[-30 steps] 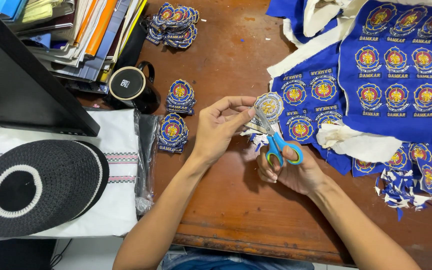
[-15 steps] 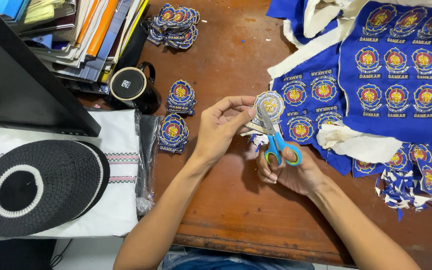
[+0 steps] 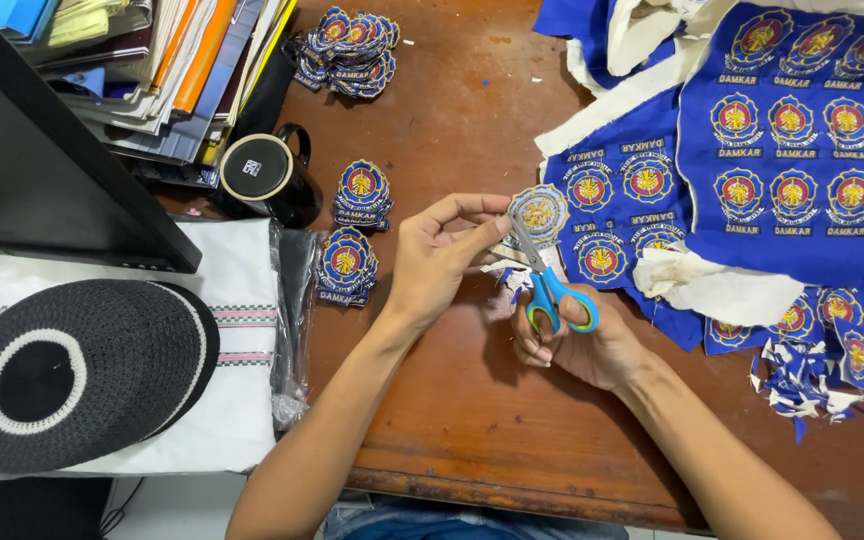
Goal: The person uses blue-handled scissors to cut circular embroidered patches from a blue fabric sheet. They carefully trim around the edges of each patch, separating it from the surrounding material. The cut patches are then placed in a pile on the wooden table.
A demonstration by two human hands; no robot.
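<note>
right hand (image 3: 582,345) sits nearest the body, low over the table (image 3: 472,420), its grip closed through the blue-and-green loops of the scissors (image 3: 549,290). blades run up and to the left from that hand, long axis tilted toward the patch; whether the blades are apart or closed on the cloth can't be told. left hand (image 3: 437,260) is just left of and above the right, its grip pinching the round embroidered patch (image 3: 539,212) by its left edge between thumb and fingertips, patch held off the table. so the patch lies straight up the blade line from the right hand, blade tips meeting its lower edge. small white and blue trimmings (image 3: 502,272) hang just under it. left of the left hand, two stacks of cut patches (image 3: 348,262), a black mug (image 3: 264,175) behind. farther right, a blue sheet of uncut patches (image 3: 802,160) and a scrap pile (image 3: 802,375).
</note>
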